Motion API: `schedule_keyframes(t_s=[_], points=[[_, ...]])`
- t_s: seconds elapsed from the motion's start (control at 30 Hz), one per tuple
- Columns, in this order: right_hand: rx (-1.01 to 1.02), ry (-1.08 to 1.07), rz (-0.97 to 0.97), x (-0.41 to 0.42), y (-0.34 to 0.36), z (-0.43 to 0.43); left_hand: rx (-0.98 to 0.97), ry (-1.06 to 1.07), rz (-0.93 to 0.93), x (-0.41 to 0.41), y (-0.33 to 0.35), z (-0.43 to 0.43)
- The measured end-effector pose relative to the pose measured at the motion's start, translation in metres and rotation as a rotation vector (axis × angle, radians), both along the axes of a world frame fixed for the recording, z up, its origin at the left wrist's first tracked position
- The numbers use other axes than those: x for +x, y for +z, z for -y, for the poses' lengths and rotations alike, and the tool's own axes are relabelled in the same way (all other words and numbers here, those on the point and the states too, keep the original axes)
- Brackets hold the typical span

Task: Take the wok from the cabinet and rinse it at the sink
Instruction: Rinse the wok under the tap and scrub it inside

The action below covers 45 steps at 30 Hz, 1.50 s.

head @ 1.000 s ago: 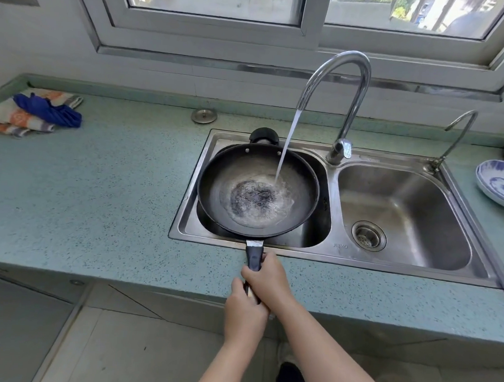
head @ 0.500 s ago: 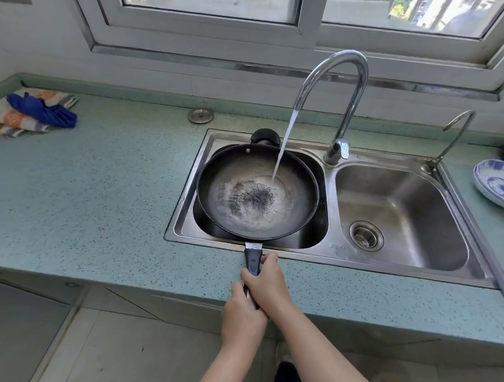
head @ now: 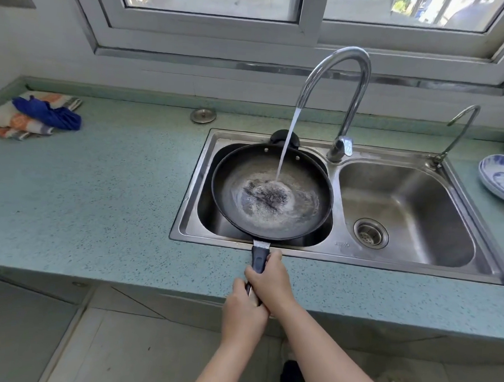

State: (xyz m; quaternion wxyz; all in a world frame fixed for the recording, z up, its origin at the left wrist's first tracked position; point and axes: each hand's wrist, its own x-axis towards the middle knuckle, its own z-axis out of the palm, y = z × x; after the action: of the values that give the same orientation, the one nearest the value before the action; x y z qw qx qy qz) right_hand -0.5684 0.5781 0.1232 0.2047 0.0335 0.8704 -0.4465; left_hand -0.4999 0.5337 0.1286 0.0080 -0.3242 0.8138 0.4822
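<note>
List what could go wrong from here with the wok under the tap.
The water pooling in the wok adds weight far from the left hand and right hand on the handle, so it may tip. The water could also splash over the rim onto the countertop.

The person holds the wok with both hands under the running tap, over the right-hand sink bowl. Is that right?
Almost. In the head view the wok is over the left bowl, not the right one. The left hand and right hand do grip its handle, and water from the tap does pour in.
</note>
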Motion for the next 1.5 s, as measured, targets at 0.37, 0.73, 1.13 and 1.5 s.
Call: schedule_keyframes(t_s=[0.37, 0.73, 1.13, 1.5], points=[[0.0, 0.064, -0.018, 0.003, 0.002, -0.011, -0.066, -0.148, 0.097, 0.001, 0.01, -0.001], [0.119, 0.142, -0.171, -0.028, 0.02, -0.061, -0.425, -0.21, -0.001, -0.028, 0.02, -0.002], [0.358, 0.199, -0.394, -0.141, 0.038, -0.163, -0.624, -0.431, -0.077, -0.149, 0.042, -0.064], [0.553, 0.451, -0.45, -0.243, 0.05, -0.169, -0.927, -0.478, -0.004, -0.232, 0.038, -0.093]])
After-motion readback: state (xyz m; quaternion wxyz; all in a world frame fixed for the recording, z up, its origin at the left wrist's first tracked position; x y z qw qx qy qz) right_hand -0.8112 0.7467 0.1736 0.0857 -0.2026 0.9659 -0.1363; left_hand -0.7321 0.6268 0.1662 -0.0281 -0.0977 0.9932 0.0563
